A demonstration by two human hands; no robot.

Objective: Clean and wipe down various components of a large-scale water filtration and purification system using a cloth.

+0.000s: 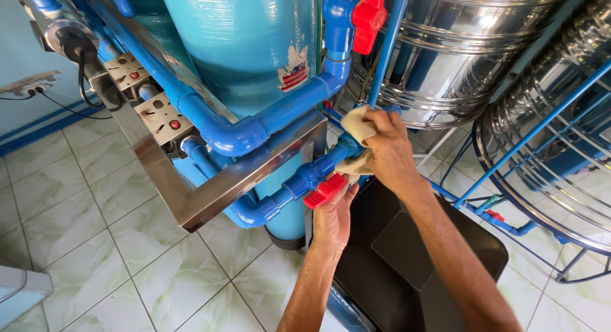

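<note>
Two bare hands at work on blue pipework at the foot of a tall blue tank (pixel 245 39). The left hand (pixel 332 214) reaches up from the near side and rests its fingers against the red valve handle (pixel 324 190), which sits on a short blue pipe (pixel 304 178) running low in front of the tank; the fingers are curled loosely about the handle, but how firmly they grip it cannot be told. The right hand (pixel 388 150) comes in from the near right and is closed around a pale cloth (pixel 355 125), pressing it against the pipe joint just right of the red handle; part of the cloth bulges out above the fingers and another fold shows below them. A second red valve handle (pixel 368 17) stands higher up on the vertical blue pipe at the far side. A shiny metal frame (pixel 223 185) wraps the tank's base, and electrical sockets (pixel 162 112) are mounted along its left rail. Large steel tanks (pixel 458 45) stand to the right behind thin blue tubes. A dark box (pixel 407 255) lies beneath the forearms, on a floor of pale green marbled tiles (pixel 83 217).
</note>
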